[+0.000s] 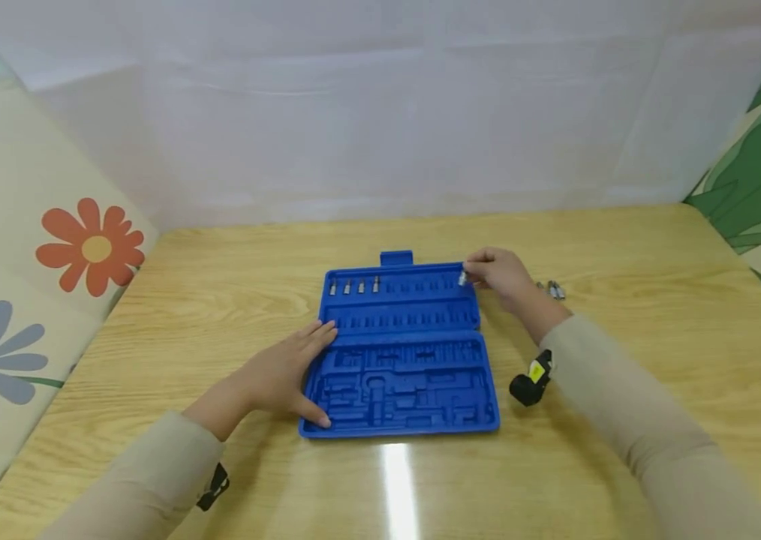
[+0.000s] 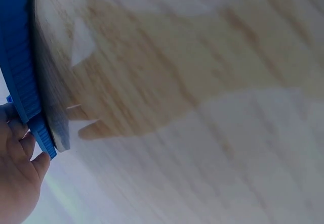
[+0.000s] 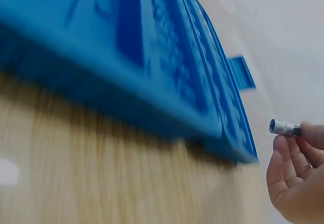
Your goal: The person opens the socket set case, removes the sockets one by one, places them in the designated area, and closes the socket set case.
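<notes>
A blue plastic tool case [image 1: 410,334] lies unfolded on the table, with moulded slots in both halves. Its far half carries several small silver bit sockets [image 1: 362,286] in a row at the left. My left hand [image 1: 286,367] rests on the case's left side, fingers near the hinge and thumb at the near corner. At the far right corner my right hand [image 1: 503,276] pinches a bit socket [image 3: 284,128] between thumb and fingers. In the right wrist view the socket's knurled silver end points out of the fingertips, beyond the case edge.
More small metal pieces [image 1: 556,289] lie on the wooden table [image 1: 232,292] right of the case, partly behind the right wrist. A blue latch tab [image 1: 397,259] sticks out from the far edge. Behind the table hangs a white sheet [image 1: 380,112].
</notes>
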Motion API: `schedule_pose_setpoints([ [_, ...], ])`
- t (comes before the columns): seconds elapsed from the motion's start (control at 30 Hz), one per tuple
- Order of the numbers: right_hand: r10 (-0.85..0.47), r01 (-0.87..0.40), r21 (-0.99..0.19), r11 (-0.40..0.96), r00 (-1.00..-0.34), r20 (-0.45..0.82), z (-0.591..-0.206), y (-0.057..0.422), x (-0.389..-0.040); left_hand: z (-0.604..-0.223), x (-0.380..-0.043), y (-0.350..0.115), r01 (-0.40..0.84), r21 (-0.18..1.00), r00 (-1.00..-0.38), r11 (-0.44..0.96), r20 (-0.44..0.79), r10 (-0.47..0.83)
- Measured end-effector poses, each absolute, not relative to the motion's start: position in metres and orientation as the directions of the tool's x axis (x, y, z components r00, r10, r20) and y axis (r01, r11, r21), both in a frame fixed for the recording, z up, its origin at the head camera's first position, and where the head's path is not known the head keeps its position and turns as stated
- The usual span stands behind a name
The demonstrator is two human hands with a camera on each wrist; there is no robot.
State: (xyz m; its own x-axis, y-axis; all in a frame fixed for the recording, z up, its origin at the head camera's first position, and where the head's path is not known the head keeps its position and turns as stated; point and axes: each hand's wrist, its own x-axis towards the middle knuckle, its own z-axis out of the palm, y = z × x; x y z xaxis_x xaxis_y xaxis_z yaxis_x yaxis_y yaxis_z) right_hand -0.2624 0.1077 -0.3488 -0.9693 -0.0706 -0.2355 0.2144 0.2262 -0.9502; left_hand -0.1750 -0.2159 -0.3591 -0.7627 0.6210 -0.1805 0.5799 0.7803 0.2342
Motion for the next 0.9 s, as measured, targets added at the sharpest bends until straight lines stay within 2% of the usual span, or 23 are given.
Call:
schedule_pose_setpoints([
  [0.27, -0.015, 0.200, -0.936, 0.288, -0.977, -0.213, -0.349, 0.160, -0.250, -0.359, -0.175, -0.215, 0.581, 0.248, -0.759, 0.775, -0.179, 0.626],
  [0.5, 0.039, 0.146, -0.943, 0.300, -0.989, -0.141, -0.352, 0.199, -0.244, -0.358, -0.175, -0.216, 0.575, 0.249, -0.764, 0.780, -0.178, 0.620],
  [0.77, 0.113, 0.161, -0.919, 0.360, -0.985, -0.128, -0.361, 0.226, -0.239, -0.358, -0.173, -0.217, 0.568, 0.244, -0.767, 0.786, -0.191, 0.613],
  [0.9, 0.148, 0.184, -0.924, 0.334, -0.979, -0.141, -0.365, 0.233, -0.240, -0.358, -0.174, -0.216, 0.572, 0.245, -0.765, 0.783, -0.187, 0.617],
])
